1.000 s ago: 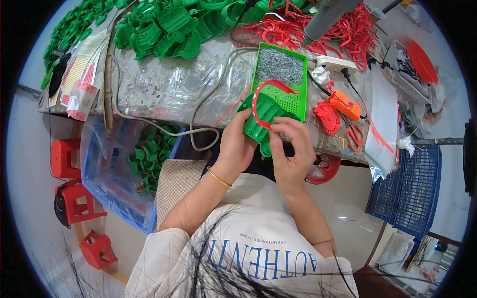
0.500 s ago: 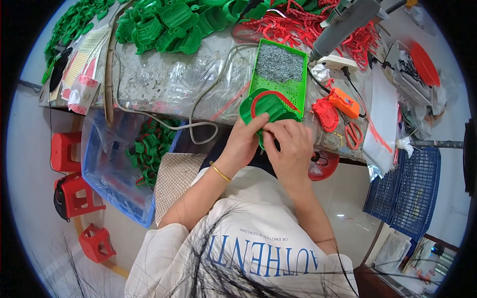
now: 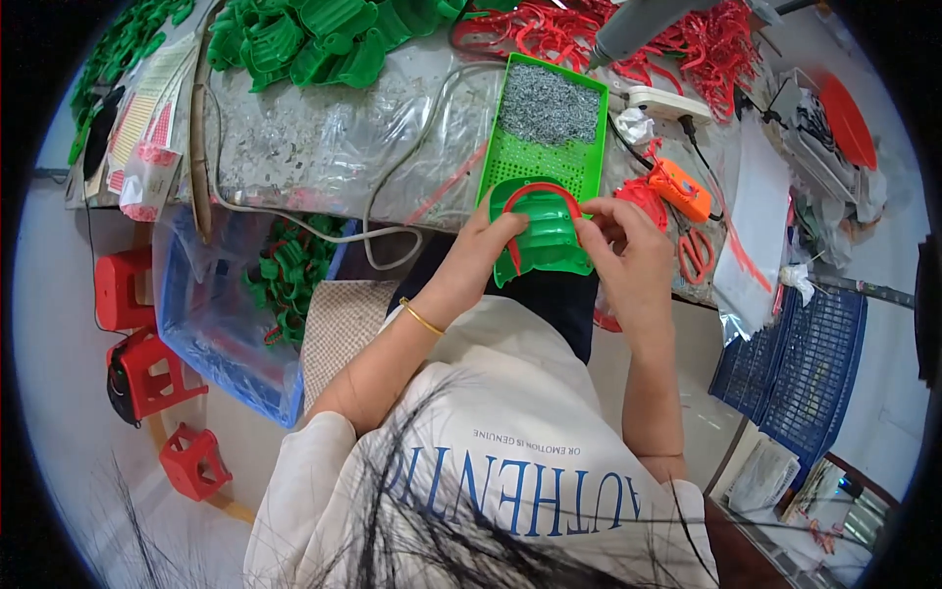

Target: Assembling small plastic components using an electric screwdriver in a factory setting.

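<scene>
A curved green plastic piece (image 3: 549, 240) with ridges is held over my lap, just in front of the bench edge. A red plastic strip (image 3: 538, 188) arches along its upper rim, and one end hangs down inside its left side. My left hand (image 3: 481, 245) is closed on the green piece's left side, thumb over the inner face and the other fingers hidden behind. At the right rim, my right hand (image 3: 628, 245) is closed in a pinch of thumb and forefinger at the strip's right end. Its other fingers are curled.
Behind the piece lies a green tray (image 3: 545, 162) of small metal parts. To its right are an orange tool (image 3: 679, 188), red scissors (image 3: 696, 255) and a white power strip (image 3: 669, 102). Green pieces (image 3: 294, 39) and red strips (image 3: 569, 34) pile up behind. A blue crate (image 3: 231, 344) stands lower left.
The green piece has turned so its ridged inner face shows, and the strip now arches over its top. My right hand has moved right and up to its right rim. The view has shifted slightly.
</scene>
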Motion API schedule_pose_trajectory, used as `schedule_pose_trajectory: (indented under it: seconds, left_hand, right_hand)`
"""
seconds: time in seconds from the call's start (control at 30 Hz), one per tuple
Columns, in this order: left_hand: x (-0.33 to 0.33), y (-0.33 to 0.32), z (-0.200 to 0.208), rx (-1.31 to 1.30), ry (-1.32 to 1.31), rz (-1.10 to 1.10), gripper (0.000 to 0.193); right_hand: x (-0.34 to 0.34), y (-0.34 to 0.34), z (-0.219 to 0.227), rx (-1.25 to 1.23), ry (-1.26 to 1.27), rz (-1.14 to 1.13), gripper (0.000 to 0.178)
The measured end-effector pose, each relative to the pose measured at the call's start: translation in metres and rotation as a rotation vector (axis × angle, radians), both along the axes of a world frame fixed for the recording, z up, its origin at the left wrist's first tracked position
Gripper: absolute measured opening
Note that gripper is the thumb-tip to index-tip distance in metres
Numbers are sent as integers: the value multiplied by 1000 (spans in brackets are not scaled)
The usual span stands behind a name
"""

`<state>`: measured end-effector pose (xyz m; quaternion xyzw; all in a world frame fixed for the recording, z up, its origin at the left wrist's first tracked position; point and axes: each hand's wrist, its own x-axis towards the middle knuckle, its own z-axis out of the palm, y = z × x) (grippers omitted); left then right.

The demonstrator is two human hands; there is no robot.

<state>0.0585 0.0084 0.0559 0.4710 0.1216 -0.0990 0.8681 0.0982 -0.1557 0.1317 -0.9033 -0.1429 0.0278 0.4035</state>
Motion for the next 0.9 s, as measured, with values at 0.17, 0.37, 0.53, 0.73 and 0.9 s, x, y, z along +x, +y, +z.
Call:
schedule_pose_trajectory:
  seconds: [0.17,0.37,0.53,0.73,0.9]
  left_hand:
    - [-2,1,4,-475,-11,-92,57]
    - [-15,2,-5,-696,-34,-107,73]
    - [-14,6,-18,-858,-161,-173,81]
    - [-19,20,-10,-652,-159,-98,84]
    - [-14,23,-5,-604,-144,-25,91]
  right_hand:
    - [2,-2,-12,79,123,-29,16]
    - [5,-3,-24,147,171,-108,14]
    - [11,-2,-27,267,223,-127,15]
    - [16,4,-20,545,503,-48,13]
    - [19,12,-19,523,561,18,14]
